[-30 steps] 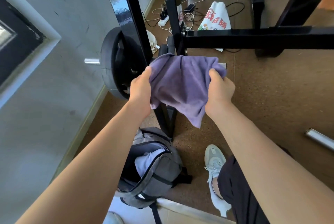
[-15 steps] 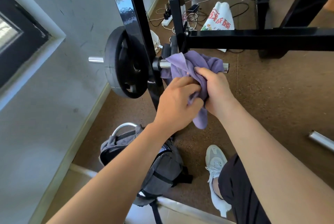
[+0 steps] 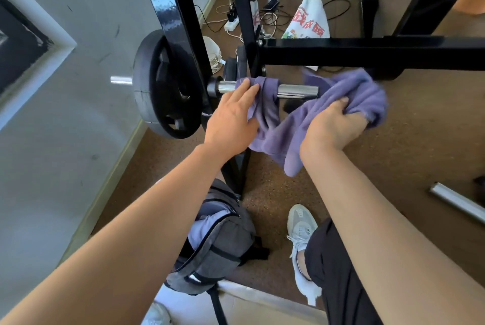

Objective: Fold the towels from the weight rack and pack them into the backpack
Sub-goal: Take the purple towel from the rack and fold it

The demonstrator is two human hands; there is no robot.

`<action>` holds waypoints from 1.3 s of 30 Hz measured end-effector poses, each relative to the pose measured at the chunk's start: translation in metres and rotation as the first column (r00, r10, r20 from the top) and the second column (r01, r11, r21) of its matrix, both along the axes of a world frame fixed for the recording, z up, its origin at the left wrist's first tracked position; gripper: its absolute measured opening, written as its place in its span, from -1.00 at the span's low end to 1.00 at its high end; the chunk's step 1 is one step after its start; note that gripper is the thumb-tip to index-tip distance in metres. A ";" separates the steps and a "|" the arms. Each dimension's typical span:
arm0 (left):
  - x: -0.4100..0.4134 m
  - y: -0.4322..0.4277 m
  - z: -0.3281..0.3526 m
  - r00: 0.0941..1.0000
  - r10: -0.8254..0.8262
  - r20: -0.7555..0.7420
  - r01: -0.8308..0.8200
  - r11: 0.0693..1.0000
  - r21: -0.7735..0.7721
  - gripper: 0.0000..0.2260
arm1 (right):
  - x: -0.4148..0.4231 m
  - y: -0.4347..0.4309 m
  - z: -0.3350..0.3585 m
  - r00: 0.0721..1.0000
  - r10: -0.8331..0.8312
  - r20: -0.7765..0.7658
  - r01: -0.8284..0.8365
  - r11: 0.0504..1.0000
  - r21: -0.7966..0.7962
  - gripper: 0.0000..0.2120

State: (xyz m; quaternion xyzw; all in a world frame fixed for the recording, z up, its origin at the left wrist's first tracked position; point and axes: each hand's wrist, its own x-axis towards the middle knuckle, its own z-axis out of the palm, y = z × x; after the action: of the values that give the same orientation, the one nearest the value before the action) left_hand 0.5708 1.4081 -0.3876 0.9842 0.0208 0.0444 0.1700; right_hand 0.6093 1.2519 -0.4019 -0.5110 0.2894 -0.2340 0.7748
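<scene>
The purple towel (image 3: 301, 127) hangs over the chrome bar (image 3: 296, 91). The left hand (image 3: 231, 117) lies on it with straight fingers, and the right hand (image 3: 333, 125) clutches a bunch. Beyond the fingertips is a white bag (image 3: 312, 17) with red characters that are unreadable here. The backpack (image 3: 220, 246) lies open below the wrists, with bare floor (image 3: 420, 141) to the right.

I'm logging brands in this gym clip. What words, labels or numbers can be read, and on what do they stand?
White bag: big red Chinese characters, tilted and creased, not surely readable; the small coloured print below is too small.
Weight plate: no readable marking.
Backpack, purple towel: no text shows.
</scene>
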 end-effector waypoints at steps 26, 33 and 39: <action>-0.252 0.004 0.000 0.878 0.393 -0.272 -0.378 0.221 -0.899 -0.93 | -0.193 -0.001 -0.004 0.221 0.912 -0.346 -0.965 0.256 0.059 -0.81; -0.344 -0.005 -0.013 0.891 0.408 -0.201 -0.353 0.341 -0.871 -0.92 | -0.234 -0.019 -0.017 -0.017 0.448 -0.894 -0.744 -0.602 -0.288 -0.63; -0.399 -0.020 -0.033 0.914 0.316 -0.254 -0.394 0.538 -0.745 -0.90 | -0.275 -0.002 0.003 -0.175 0.818 -0.547 -0.664 -0.509 -0.548 -0.45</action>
State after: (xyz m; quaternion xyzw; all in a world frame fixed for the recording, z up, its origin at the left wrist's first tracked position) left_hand 0.1714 1.3881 -0.4202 0.7856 0.2447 0.0205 0.5679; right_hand 0.3346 1.2500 -0.3991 -0.7718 -0.4175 0.3074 0.3681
